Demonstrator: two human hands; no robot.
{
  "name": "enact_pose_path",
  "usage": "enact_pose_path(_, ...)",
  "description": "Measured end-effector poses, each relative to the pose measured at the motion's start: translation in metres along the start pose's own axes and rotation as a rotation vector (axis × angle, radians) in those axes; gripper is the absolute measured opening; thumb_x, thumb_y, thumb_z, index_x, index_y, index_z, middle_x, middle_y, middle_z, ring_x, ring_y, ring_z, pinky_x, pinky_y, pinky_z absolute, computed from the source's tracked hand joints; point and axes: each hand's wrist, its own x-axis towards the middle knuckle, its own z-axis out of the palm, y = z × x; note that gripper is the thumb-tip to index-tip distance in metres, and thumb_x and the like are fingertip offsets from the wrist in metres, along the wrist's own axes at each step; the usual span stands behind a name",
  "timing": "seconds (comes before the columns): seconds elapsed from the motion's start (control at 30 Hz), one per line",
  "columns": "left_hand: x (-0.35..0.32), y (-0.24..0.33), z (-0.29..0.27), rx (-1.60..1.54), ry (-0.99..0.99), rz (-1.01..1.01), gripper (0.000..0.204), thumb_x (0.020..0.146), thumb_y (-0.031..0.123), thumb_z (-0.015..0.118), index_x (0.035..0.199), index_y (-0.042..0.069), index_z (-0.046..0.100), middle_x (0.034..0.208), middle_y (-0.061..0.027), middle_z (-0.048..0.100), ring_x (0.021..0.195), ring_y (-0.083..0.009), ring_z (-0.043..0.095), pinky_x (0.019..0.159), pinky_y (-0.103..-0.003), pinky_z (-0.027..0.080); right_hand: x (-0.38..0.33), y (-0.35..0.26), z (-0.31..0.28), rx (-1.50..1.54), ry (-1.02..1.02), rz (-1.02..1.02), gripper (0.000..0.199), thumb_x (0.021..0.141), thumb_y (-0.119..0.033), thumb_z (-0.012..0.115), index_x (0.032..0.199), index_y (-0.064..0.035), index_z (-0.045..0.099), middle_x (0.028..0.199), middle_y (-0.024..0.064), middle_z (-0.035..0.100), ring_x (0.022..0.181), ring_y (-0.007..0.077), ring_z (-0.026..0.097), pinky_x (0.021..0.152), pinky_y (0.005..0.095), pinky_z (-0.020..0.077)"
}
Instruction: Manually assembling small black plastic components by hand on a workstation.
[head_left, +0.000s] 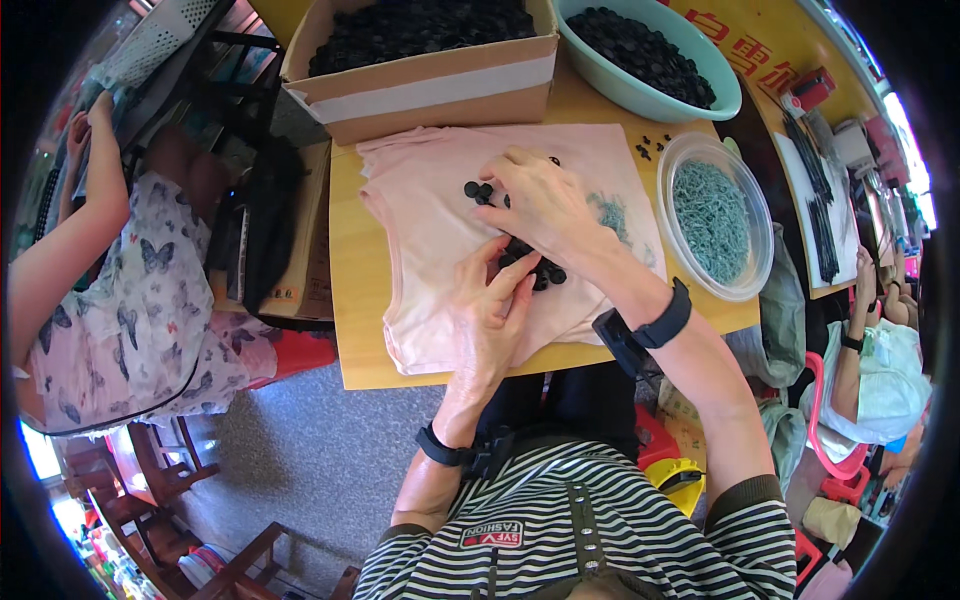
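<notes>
A pink cloth garment (440,230) lies spread over the wooden table in front of me, with several small black round caps (545,272) heaped on it. My left hand (490,305) reaches in from below, its fingers apart at the left edge of the heap. My right hand (545,200) arches palm down above it, thumb and fingers apart beside a few more black caps (478,190). Part of the heap is hidden under this hand. Thin greenish pieces (610,215) lie on the cloth to the right of my right hand.
Behind the cloth stand a cardboard box (430,85) and a pale green basin (725,95), both full of black parts. A clear round tub (763,262) of greenish pieces sits at right, near loose black bits (645,150). Other people sit at left and far right.
</notes>
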Motion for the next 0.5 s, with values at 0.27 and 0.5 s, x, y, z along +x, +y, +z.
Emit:
enact_pose_path(0.27, -0.001, 0.0, -0.001, -0.039, 0.04, -0.039, 0.021, 0.08, 0.004, 0.064, 0.102, 0.003, 0.066, 0.115, -0.0127, 0.055, 0.102, -0.0262, 0.055, 0.087, -0.033, 0.045, 0.002, -0.004, -0.001, 0.097, -0.102, 0.019, 0.021, 0.072, -0.018, 0.067, 0.086, -0.0039, 0.061, 0.082, 0.0105, 0.06, 0.083, 0.0291, 0.06, 0.071, 0.0379, 0.0474)
enact_pose_path(0.5, -0.002, -0.008, -0.003, -0.529, 0.289, -0.236, 0.013, 0.091, 0.011, 0.056, 0.1, 0.002, 0.056, 0.119, -0.0099, 0.049, 0.101, -0.0158, 0.052, 0.087, -0.029, 0.044, -0.024, -0.015, -0.001, 0.181, -0.101, -0.075, 0.024, 0.07, -0.015, 0.068, 0.091, -0.0064, 0.06, 0.086, 0.0105, 0.06, 0.08, 0.0304, 0.06, 0.067, 0.0391, 0.0486)
